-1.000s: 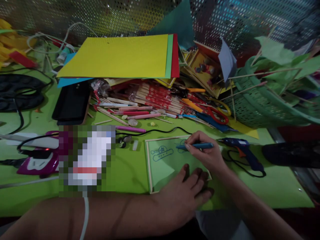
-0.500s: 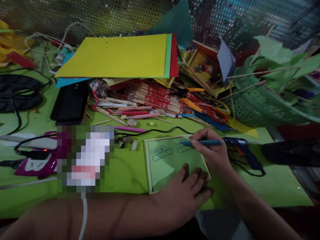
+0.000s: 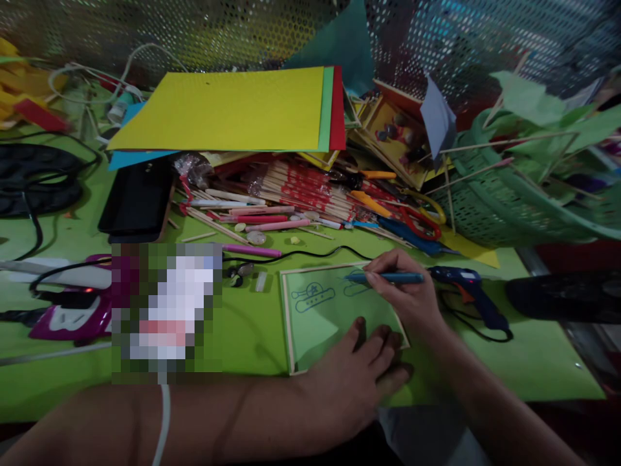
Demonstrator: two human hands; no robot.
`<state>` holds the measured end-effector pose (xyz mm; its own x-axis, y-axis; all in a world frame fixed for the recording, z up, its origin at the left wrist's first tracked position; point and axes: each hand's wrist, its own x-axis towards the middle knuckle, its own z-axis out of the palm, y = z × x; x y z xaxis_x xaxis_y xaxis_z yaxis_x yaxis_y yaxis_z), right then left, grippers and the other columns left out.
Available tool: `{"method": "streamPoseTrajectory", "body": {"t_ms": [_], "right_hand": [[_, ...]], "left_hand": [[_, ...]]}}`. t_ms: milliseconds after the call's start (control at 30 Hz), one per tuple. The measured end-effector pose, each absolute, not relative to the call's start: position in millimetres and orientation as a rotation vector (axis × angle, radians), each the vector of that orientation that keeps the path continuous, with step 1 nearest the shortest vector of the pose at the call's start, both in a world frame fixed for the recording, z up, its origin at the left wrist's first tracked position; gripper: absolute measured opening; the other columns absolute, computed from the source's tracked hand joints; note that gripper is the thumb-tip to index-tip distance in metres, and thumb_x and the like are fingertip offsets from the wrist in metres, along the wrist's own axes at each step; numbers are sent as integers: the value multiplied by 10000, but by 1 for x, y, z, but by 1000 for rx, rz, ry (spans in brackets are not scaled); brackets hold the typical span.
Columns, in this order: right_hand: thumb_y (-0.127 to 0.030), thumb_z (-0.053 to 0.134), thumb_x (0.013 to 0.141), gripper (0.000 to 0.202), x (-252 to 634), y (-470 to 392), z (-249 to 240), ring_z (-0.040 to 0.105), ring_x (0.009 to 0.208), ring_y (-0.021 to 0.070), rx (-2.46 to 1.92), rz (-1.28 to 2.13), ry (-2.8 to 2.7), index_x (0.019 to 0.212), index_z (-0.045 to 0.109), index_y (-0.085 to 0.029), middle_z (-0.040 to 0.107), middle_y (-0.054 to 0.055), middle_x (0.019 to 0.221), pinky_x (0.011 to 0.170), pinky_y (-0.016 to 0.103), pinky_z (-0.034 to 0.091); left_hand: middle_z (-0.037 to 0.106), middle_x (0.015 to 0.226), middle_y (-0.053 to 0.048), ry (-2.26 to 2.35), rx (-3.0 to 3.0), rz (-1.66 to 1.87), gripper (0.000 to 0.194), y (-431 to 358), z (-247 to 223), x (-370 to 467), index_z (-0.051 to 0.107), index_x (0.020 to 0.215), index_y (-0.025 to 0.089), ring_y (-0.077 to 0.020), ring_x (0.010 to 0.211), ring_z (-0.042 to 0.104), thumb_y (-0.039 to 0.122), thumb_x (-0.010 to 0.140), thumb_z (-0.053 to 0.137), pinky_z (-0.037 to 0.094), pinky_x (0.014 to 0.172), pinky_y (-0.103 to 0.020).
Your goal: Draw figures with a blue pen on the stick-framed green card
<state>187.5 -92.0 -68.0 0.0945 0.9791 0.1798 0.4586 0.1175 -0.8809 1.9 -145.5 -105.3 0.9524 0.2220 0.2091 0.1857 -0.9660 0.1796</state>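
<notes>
Left of the right hand [image 3: 406, 292], pinching a slim blue pen [image 3: 400, 277], one blue tank-like drawing [image 3: 314, 298] looks finished, another [image 3: 356, 290] partial; the left hand [image 3: 353, 382], spread over green paper [image 3: 310, 336], grips nothing.

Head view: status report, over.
Right hand grips blue pen over green card. Left hand rests across card's lower right. Card bears two drawings, one partly covered. Glue gun close to right hand.
</notes>
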Motion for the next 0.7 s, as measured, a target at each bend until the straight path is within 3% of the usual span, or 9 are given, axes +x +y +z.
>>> {"method": "streamPoseTrajectory", "body": {"t_ms": [700], "right_hand": [[-312,768,874,146,190,-93,-72,616,757,188,-1424,740,-1505,863,641,-241,644,13,841,684,316,510]], "left_hand": [[442,1600,-125,312,2938,341,636,-145,-102,2,448,1533,214,-314,1471,378,478,967,570,278,1180,-526]]}}
